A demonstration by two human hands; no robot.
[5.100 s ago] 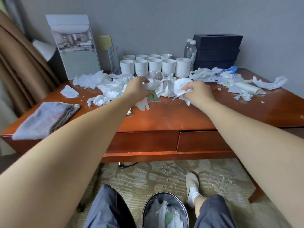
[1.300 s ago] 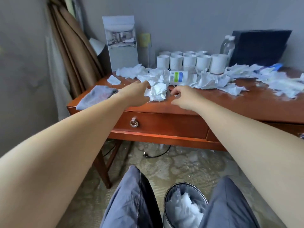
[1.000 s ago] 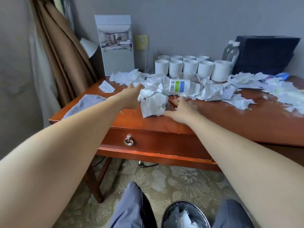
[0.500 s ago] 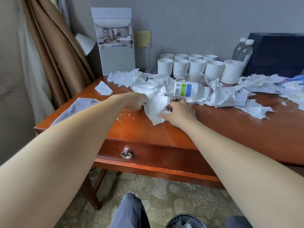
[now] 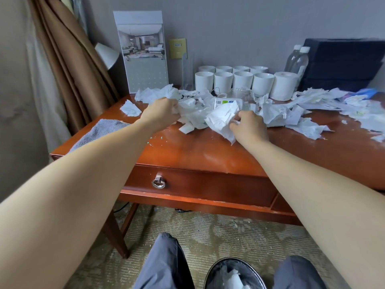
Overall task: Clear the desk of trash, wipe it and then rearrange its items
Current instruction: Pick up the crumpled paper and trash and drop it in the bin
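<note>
Right hand (image 5: 249, 126), just right of centre frame, has its fingers curled round a big crumpled sheet of white paper (image 5: 220, 117). Left hand (image 5: 161, 110), a bit left of centre, is bunched into the edge of the tissue pile (image 5: 191, 113), fingers closed on a wad of it. Both are over the reddish wooden desk (image 5: 198, 151).

Right behind the sheet there's a small labelled bottle (image 5: 226, 101) lying on its side, half buried in the mess. The torn tissue and paper runs from the middle all the way to the right edge of the frame. One loose scrap (image 5: 130, 108) sits on its own to the left of the left hand, and tiny crumbs are sprinkled on the wood in front of the pile.

At the back, centre, two rows of white mugs (image 5: 224, 81), with a toilet roll (image 5: 284, 85) touching the right end of the front row. Then two water bottles (image 5: 298, 60) and a stack of dark boxes (image 5: 341, 63), upper right. A tall stand-up card with a room photo (image 5: 143, 51) leans at upper centre-left.

A grey towel (image 5: 100, 132) lies on the desk's left end. The trash bin (image 5: 233, 274), bottom centre between the knees, has white paper in it.
</note>
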